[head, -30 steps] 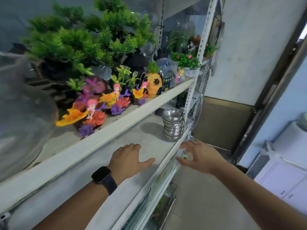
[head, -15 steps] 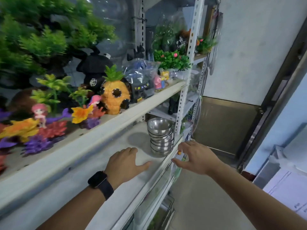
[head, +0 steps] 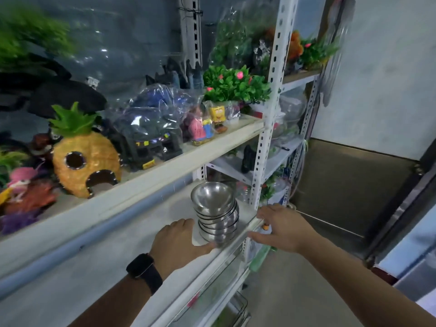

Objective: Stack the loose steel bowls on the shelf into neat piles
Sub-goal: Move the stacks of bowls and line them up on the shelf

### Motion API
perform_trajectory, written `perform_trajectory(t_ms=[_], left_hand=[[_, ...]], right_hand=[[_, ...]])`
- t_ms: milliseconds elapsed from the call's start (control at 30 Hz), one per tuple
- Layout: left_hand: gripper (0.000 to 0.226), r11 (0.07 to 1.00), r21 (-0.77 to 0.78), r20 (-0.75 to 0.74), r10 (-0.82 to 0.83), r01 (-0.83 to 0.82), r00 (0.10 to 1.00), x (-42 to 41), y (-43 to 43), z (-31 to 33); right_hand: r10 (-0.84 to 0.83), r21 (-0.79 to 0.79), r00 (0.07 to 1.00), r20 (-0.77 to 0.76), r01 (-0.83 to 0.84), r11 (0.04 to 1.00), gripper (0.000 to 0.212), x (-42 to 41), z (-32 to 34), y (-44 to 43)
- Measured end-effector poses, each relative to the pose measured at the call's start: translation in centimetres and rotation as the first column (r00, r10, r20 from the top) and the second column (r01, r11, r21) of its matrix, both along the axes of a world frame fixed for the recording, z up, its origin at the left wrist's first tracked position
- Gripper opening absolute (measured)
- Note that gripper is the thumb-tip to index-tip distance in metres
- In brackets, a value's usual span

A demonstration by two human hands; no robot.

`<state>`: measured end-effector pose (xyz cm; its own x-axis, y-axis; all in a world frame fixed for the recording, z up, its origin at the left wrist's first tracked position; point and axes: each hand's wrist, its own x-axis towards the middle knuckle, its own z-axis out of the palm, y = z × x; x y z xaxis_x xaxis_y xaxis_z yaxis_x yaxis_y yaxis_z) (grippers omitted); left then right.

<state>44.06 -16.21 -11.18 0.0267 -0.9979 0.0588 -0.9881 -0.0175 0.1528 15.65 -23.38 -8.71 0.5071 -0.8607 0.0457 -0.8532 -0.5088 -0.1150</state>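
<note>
Centre frame, the leaning pile of round steel bowls may topple if the empty, released left hand or right hand nudges it.

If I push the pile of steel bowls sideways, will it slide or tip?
Probably it slides, but not safely. The pile of steel bowls is tall for its narrow base and the top bowl sits tilted, so a high push may topple it. It stands near the front edge of the shelf, so a low, slow push seems wiser.
</note>
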Motion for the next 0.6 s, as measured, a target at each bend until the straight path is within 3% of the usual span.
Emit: perform_trajectory(t_ms=[133,433,533,600], left_hand=[[0.086,0.999,0.041,-0.088,0.019,-0.015,0.996,0.4,-3.0,-0.7],[0.091,0.989,0.149,-0.263,0.02,0.02,0.965,0.5,-5.7,-3.7],[0.108,0.985,0.173,-0.404,0.058,0.014,0.913,0.2,-5.1,-5.1],[0.129,0.988,0.154,-0.556,0.075,0.014,0.828,-0.3,-4.8,-5.9]], right_hand=[[-0.002,0.037,1.0,0.01,0.001,0.999,0.103,0.1,-0.5,-3.4],[0.005,0.232,0.999,-0.037,0.004,0.973,0.116,1.5,-2.3,-8.6],[0.035,0.378,0.998,0.044,-0.049,0.924,0.138,1.8,-4.0,-8.8],[0.019,0.473,0.981,0.191,-0.109,0.874,0.144,2.0,-5.4,-8.9]])
